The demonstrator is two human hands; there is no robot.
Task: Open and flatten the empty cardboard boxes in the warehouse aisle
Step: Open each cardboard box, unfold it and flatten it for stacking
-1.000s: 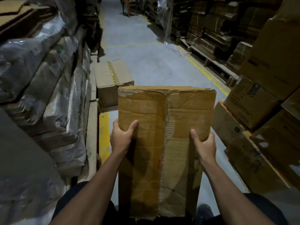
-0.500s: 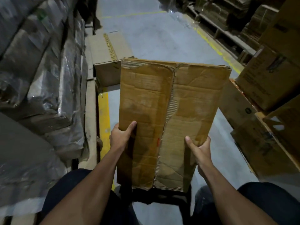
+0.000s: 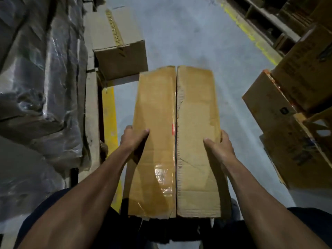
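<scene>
- While held over the aisle floor point(image 3: 188, 42), box point(image 3: 177, 141) runs lengthwise away from the body, flap seam down the middle.
- Left hand point(image 3: 133, 139) clamped on left edge, thumb on top; other fingers hidden underneath.
- Right hand point(image 3: 220, 148) likewise on right edge, equally near.
- Seam midway between both thumbs; likely next: prying flaps apart.
- Second box point(image 3: 118, 51) beyond, left.

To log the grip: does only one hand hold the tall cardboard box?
No, the left hand grips one side edge of the cardboard box and the right hand grips the other.
</scene>
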